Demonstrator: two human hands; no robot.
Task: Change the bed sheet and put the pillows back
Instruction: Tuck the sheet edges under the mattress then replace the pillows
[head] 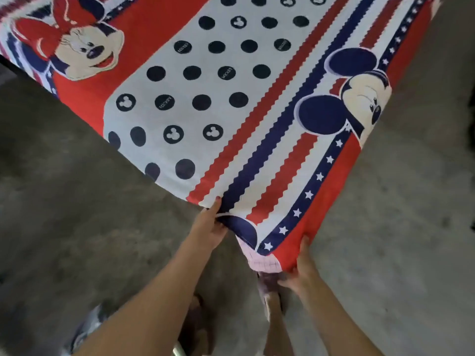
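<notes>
A red, white and navy cartoon-mouse bed sheet (231, 98) covers the mattress, stretched flat, with dots, zigzag stripes and stars. I stand at the near corner of the bed. My left hand (208, 227) grips the sheet's edge on the left side of that corner, thumb on top. My right hand (300, 268) pinches the sheet's red border at the corner's tip, where a pale pink checked underside (262, 263) shows. No pillows are in view.
Grey concrete floor (77, 201) lies on both sides of the bed corner. My feet in sandals (270, 291) stand just below the corner. A blurred pale object (87, 330) sits at the bottom left.
</notes>
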